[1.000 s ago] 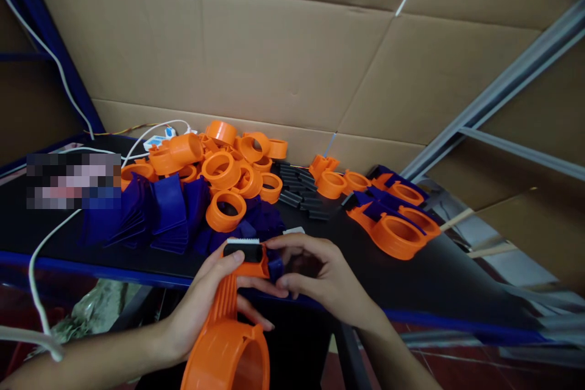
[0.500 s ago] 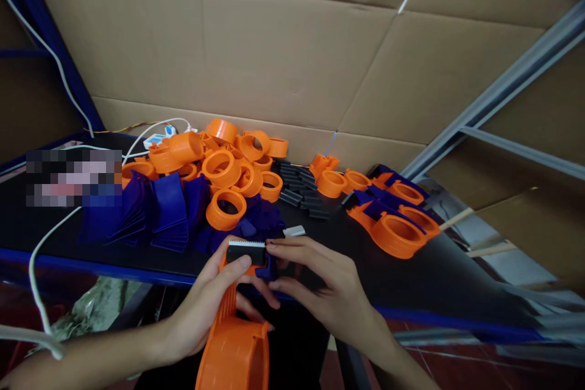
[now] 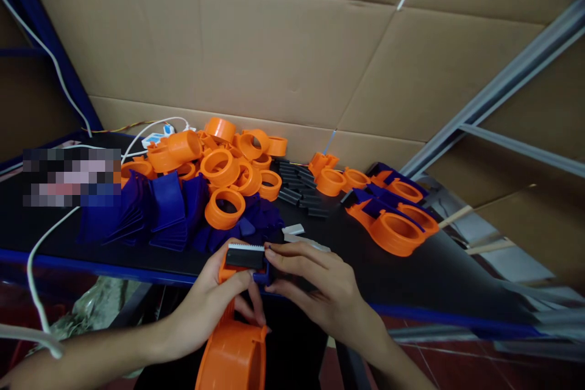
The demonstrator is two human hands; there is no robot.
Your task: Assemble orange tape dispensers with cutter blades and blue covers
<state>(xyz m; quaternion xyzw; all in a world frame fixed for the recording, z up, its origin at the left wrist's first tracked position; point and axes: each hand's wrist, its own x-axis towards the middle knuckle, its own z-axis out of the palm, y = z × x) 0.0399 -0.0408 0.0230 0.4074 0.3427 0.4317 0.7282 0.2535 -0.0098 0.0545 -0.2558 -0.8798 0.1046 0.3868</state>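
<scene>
From the head (image 3: 242, 259) of the dispenser (image 3: 231, 350), a white cable (image 3: 30, 262) hangs past the table (image 3: 402, 286) edge at nine o'clock; blue sheets (image 3: 167, 207) lie at ten, heaped orange rings (image 3: 223, 181) towards eleven, blue scraps (image 3: 262, 214) crowding at twelve, black strips (image 3: 289, 196) at half past one, a white strip (image 3: 293, 229) at two and blue-orange units (image 3: 397, 245) past two. The left hand's (image 3: 214, 292) fingers curl round the neck, thumb at the head's lower edge; the right hand's (image 3: 326, 283) thumb and fingertips, slightly parted, pinch a blue part (image 3: 261, 278) at its three o'clock end. The dispenser, at the table's near edge, is orange, its hoop at six o'clock, its head bearing a black bar and white toothed blade (image 3: 247, 247).
</scene>
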